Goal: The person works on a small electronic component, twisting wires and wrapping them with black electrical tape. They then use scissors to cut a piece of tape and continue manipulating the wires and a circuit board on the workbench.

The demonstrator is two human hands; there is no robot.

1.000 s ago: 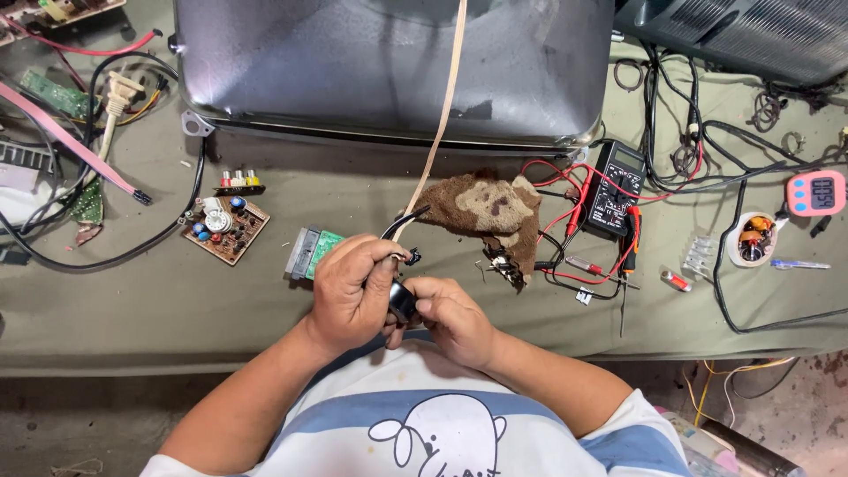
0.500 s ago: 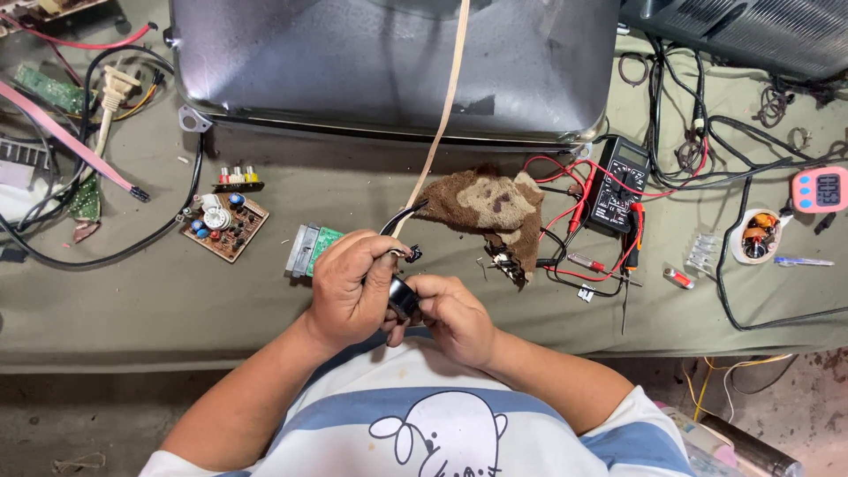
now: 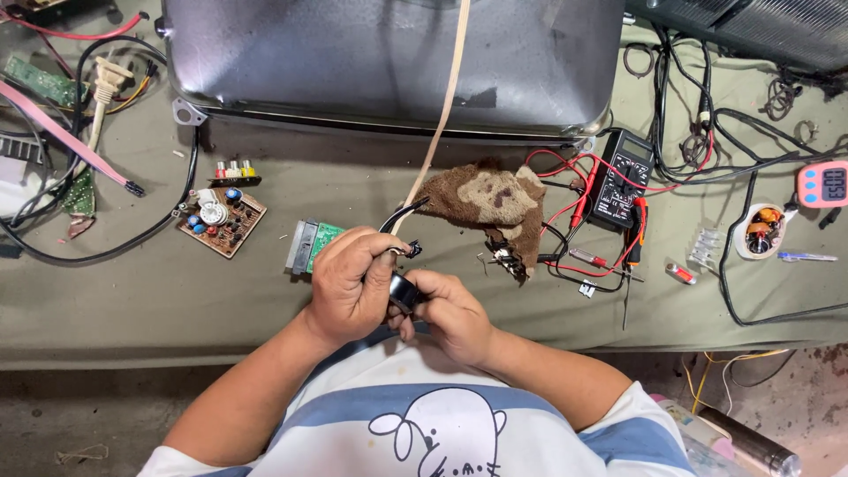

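Both hands meet at the near edge of the bench over a small black part (image 3: 405,290) with a cable. My left hand (image 3: 352,284) is closed around the top of the part, where a black cable (image 3: 402,212) comes out. From below, my right hand (image 3: 450,314) grips the same part. Just behind my left hand lies a small green circuit board with a metal block (image 3: 307,244). A brown stained rag (image 3: 495,205) lies a little beyond my right hand.
A large grey metal case (image 3: 389,62) fills the back of the bench, and a tan strap (image 3: 442,115) hangs across it. A black multimeter (image 3: 621,181) with red leads lies right. A brown circuit board (image 3: 221,221) lies left, among black cables (image 3: 106,252). A pink timer (image 3: 821,184) sits far right.
Both hands stay closed on the small black part; they have shifted only slightly. Nothing else on the bench has moved.
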